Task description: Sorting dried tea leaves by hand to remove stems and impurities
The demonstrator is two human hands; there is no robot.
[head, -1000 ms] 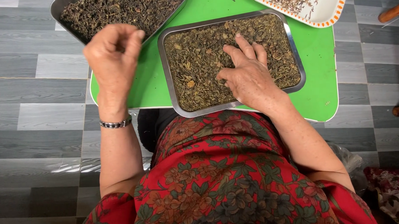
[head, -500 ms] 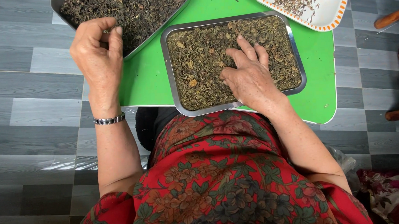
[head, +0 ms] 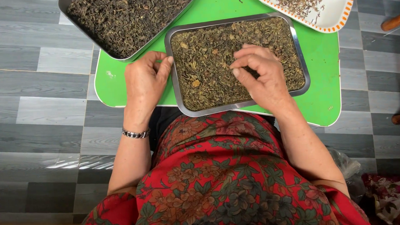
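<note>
A rectangular metal tray (head: 235,107) of olive-green dried leaves (head: 207,59) lies on a green table (head: 318,64) in front of me. My right hand (head: 263,77) hovers over the tray's right half, thumb and fingers pinched together on some leaves. My left hand (head: 145,81) rests on the table against the tray's left rim, its fingers curled in, and I see nothing in it. A metal bracelet (head: 135,134) circles my left wrist.
A second metal tray of darker dried leaves (head: 125,17) sits at the back left, overhanging the table. A white plate with an orange rim (head: 334,14) holds a few stems at the back right. Grey plank floor surrounds the table; wooden furniture legs (head: 396,20) stand at the right.
My left hand came back from over the dark-leaf tray to the left rim of the middle tray. My right hand went from flat on the leaves to a pinch.
</note>
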